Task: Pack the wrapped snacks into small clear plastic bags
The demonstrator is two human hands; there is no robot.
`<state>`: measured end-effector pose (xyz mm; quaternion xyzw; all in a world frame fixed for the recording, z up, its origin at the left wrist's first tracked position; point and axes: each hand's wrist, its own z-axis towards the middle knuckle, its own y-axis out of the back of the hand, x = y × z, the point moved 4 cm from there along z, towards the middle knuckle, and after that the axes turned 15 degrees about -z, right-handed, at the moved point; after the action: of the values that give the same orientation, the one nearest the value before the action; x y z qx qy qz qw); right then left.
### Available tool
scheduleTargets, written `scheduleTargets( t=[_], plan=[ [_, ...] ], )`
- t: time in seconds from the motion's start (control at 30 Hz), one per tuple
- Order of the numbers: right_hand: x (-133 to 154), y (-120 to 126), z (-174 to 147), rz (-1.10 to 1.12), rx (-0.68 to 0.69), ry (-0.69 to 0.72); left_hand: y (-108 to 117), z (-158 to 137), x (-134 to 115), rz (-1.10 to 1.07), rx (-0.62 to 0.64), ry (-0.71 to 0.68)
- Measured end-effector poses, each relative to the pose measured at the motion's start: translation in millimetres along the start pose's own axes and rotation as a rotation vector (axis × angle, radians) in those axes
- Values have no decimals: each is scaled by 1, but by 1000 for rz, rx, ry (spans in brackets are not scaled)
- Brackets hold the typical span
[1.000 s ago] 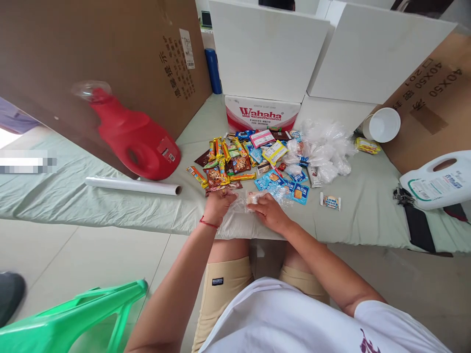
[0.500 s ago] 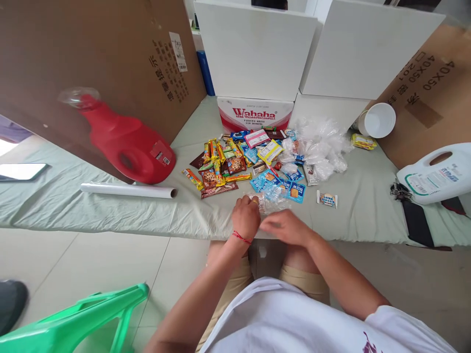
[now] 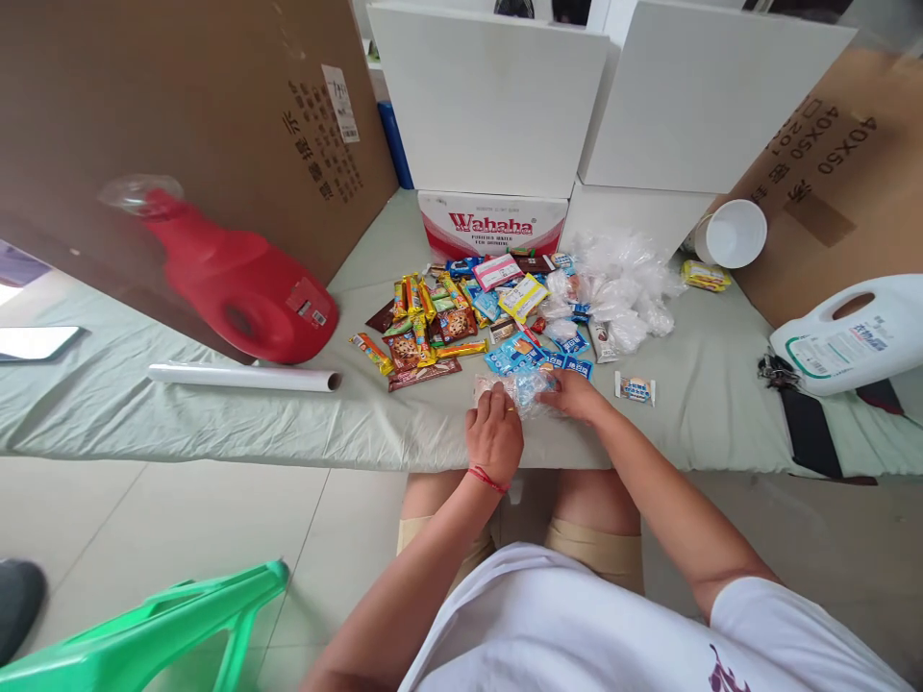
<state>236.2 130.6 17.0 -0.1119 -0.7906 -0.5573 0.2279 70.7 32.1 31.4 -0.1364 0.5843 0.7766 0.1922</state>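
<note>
A crinkled clear plastic bag (image 3: 532,392) lies near the front edge of the table, with a pinkish-white printed part at its left end. My left hand (image 3: 495,432), wearing a red string bracelet and a ring, presses its bent fingers on that left end. At the bag's right side, my right hand (image 3: 575,396) has its fingers closed on the plastic; the fingertips are partly hidden. Blue snack packets (image 3: 516,354) lie just beyond the bag. One small white-and-blue wrapped snack (image 3: 636,388) sits apart, right of my right hand.
Behind are a pile of yellow and brown snack packs (image 3: 422,332), crumpled clear bags (image 3: 612,288) and a Wahaha carton (image 3: 494,223). A red jug (image 3: 249,293) and white roll (image 3: 245,377) lie left. Right are a white jug (image 3: 851,332) and white cup (image 3: 735,234).
My right hand has moved right and forward from beside my left hand to the bag's right side. My left hand has turned, and its fingers now lie over the bag.
</note>
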Motion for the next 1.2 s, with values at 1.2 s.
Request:
scheduleTargets(
  t=[1.2],
  plan=[
    [85, -43, -2, 252, -266, 139, 4, -5, 65, -570, -117, 357]
  ],
)
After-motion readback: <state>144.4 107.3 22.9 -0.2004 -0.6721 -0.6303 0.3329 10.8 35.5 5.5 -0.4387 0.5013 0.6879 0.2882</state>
